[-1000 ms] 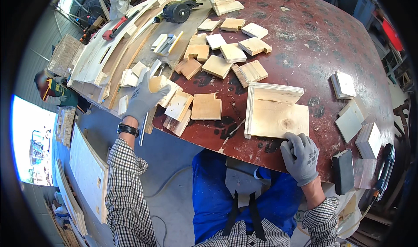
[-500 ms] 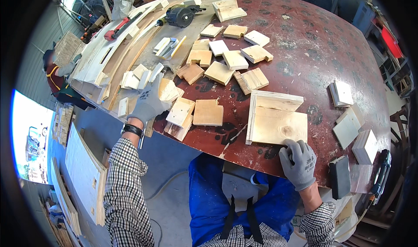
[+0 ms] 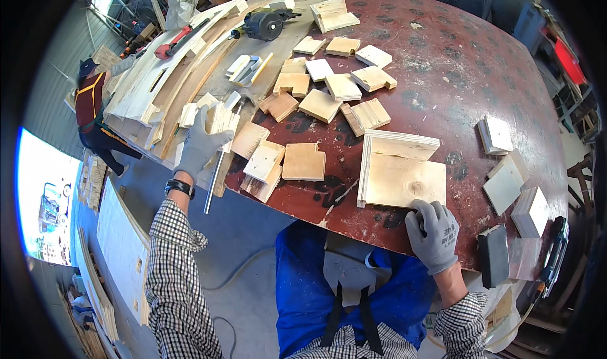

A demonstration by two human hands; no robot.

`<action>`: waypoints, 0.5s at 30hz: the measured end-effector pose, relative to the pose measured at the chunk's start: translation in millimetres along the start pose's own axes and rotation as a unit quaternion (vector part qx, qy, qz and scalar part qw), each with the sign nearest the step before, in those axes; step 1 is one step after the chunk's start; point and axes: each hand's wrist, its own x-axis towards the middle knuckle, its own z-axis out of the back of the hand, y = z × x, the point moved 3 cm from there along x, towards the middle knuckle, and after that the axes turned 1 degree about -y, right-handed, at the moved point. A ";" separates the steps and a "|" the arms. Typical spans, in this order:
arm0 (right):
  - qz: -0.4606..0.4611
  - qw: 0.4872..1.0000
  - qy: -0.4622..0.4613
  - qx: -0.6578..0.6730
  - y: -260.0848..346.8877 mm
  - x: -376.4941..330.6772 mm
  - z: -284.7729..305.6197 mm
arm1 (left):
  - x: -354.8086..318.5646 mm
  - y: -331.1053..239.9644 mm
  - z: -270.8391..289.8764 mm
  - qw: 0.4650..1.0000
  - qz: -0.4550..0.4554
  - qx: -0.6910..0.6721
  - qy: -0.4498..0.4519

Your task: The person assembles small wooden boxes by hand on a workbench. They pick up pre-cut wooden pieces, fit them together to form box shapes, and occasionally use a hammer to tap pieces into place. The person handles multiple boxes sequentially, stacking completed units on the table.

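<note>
At the table's left edge, my gloved left hand (image 3: 202,145) has thumb and fingers around a small wooden block (image 3: 219,120). Beside this hand lies a hammer (image 3: 217,177), its shiny metal handle sticking out past the edge. My gloved right hand (image 3: 435,235) has its fingers bent onto the near edge of a joined wooden piece (image 3: 408,180). That piece is a flat board with upright strips along its far and left sides. Between my hands lie a notched wooden block (image 3: 303,161) and a small stack of blocks (image 3: 262,163).
Several loose blocks (image 3: 320,106) cover the middle of the dark red table (image 3: 442,87). A black power tool (image 3: 264,25) and a red tool (image 3: 180,39) lie farther left. At right are a black block (image 3: 493,256) and an air tool (image 3: 555,248). A co-worker (image 3: 91,106) stands far left.
My left hand has moved slightly left with the wooden block, uncovering the hammer and the blocks beside it. My right hand has stayed put. The co-worker has straightened up.
</note>
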 end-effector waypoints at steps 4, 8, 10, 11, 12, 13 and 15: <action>0.002 1.000 -0.002 0.001 0.0 1.3 -0.6 | -7.2 -23.7 4.3 1.000 -0.011 0.026 -0.002; 0.008 1.000 0.008 0.009 3.2 1.1 -4.6 | -14.6 -5.9 -4.2 0.993 -0.064 0.103 -0.012; -0.005 1.000 0.017 0.002 0.6 1.5 -1.2 | -9.9 -35.2 -19.4 0.979 -0.045 0.174 0.099; -0.011 1.000 0.022 -0.001 -0.3 1.1 0.1 | -7.6 -36.6 -30.4 0.978 -0.050 0.174 0.102; -0.002 1.000 0.014 0.003 -0.3 1.9 -0.1 | -8.1 -36.9 -31.7 0.977 -0.050 0.182 0.101; 0.007 1.000 0.006 0.004 -0.7 0.1 -1.6 | -8.8 -37.4 -33.5 0.976 -0.051 0.187 0.100; 0.017 1.000 -0.006 0.003 -1.6 -0.7 -3.0 | -8.7 -36.4 -30.1 0.979 -0.057 0.177 0.083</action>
